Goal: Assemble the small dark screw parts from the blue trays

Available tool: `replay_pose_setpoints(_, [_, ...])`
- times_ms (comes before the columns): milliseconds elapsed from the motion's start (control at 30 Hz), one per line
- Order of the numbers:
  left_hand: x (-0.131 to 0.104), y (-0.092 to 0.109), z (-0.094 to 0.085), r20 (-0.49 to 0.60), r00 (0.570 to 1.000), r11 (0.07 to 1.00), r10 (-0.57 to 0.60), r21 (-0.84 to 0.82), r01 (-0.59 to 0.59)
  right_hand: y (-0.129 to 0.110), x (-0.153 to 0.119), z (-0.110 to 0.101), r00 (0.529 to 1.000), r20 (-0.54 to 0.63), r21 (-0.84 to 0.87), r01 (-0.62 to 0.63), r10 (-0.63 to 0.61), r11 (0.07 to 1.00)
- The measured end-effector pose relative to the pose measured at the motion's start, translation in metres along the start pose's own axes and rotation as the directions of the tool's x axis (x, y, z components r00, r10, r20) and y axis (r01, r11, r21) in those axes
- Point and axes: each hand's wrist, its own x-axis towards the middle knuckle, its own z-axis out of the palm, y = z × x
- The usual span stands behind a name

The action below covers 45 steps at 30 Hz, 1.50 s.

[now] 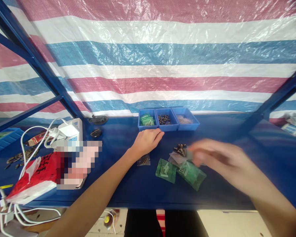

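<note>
My left hand [148, 141], fingers curled in, is just in front of the blue bins; what it holds, if anything, is hidden. A small clear bag [144, 160] with thin brass-coloured pieces lies below it on the table. My right hand [217, 156] is smeared by motion, its fingertips beside a small pile of dark metal fittings [181, 149] and a clear plastic bag [177, 159]. Two green plastic bags lie near it: one [165, 170] with pale pieces inside, the other [192, 176] partly under the clear bag.
Three joined blue bins hold green packets [147, 120], small dark fittings [164, 119] and clear bags [184, 119]. Leftward are a power strip [75, 128] with white cables, a red-and-white package [39, 174], a black round object [96, 132] and loose metal pieces [22, 156].
</note>
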Motion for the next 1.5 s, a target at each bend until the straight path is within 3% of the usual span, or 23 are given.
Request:
replay_pose_setpoints(100, [-0.002,0.003,0.002,0.021,1.000,0.999,0.016,0.048,-0.017,0.030,0.060,0.015,0.984,0.165,-0.133,0.088,-0.065,0.987])
replay_pose_setpoints(200, [-0.003,0.007,0.003,0.040,0.999,0.997,0.031,0.071,-0.034,0.057,0.088,0.033,0.949,0.250,-0.261,0.259,-0.194,0.930])
replay_pose_setpoints(300, [-0.004,0.011,0.002,0.074,0.996,0.996,0.044,0.068,-0.050,0.067,0.082,0.043,0.899,0.279,-0.187,0.396,-0.338,0.899])
replay_pose_setpoints(367, [-0.004,0.012,0.001,0.105,0.992,0.997,0.062,0.037,-0.066,0.065,0.073,0.042,0.879,0.300,-0.145,0.425,-0.370,0.893])
replay_pose_setpoints(467, [-0.003,0.012,0.000,0.116,0.989,0.996,0.091,0.001,-0.092,0.061,0.067,0.038,0.873,0.303,-0.303,0.468,-0.381,0.830])
replay_pose_setpoints(600, [-0.003,0.010,0.001,0.106,0.989,0.995,0.098,0.024,-0.102,0.062,0.064,0.036,0.828,0.386,-0.516,0.559,-0.406,0.649])
replay_pose_setpoints(733, [-0.004,0.008,0.004,0.118,0.985,0.987,0.123,0.085,-0.134,0.062,0.055,0.042,0.808,0.454,-0.621,0.589,-0.375,0.517])
replay_pose_setpoints(833, [-0.003,0.007,0.006,0.118,0.985,0.984,0.128,0.112,-0.141,0.062,0.051,0.046,0.803,0.474,-0.653,0.596,-0.361,0.467])
replay_pose_setpoints(1000, [-0.003,0.012,0.002,0.139,0.979,0.981,0.147,0.106,-0.163,0.071,0.054,0.050,0.789,0.487,-0.638,0.615,-0.375,0.464])
replay_pose_setpoints(1500, [-0.004,0.016,0.003,0.134,0.978,0.973,0.160,0.142,-0.179,0.069,0.053,0.056,0.824,0.413,-0.646,0.566,-0.389,0.512])
